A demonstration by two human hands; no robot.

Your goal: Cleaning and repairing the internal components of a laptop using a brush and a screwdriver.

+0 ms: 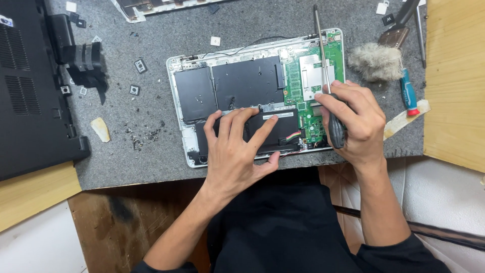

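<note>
Head view, looking straight down at my two bare hands over an opened laptop base (180, 108) with a white frame, lying on a grey speckled mat (151, 45).

My left hand (237, 151) lies flat with its fingers spread, fingertips pressing on the black battery pack (283, 132) in the near part of the laptop; it grips nothing. Just beyond my fingertips sit two larger black panels, side by side, filling the far left part of the base.

My right hand (353, 121) is closed around the black handle of a screwdriver (323, 55). The thin metal shaft runs away from me, over the green circuit board (316, 76) that lies under and beyond this hand. I cannot tell where the tip lands. A bundle of red and black wires (293, 136) runs between my two hands, from the battery pack toward the board.

Right of my right hand, on the mat, lie a grey fluffy brush (376, 60), a blue-handled tool (408, 93) and a strip of pale tape. Far left of my left hand rests a black laptop shell (30, 91), with small keycaps and dark crumbs scattered between it and the open base.
</note>
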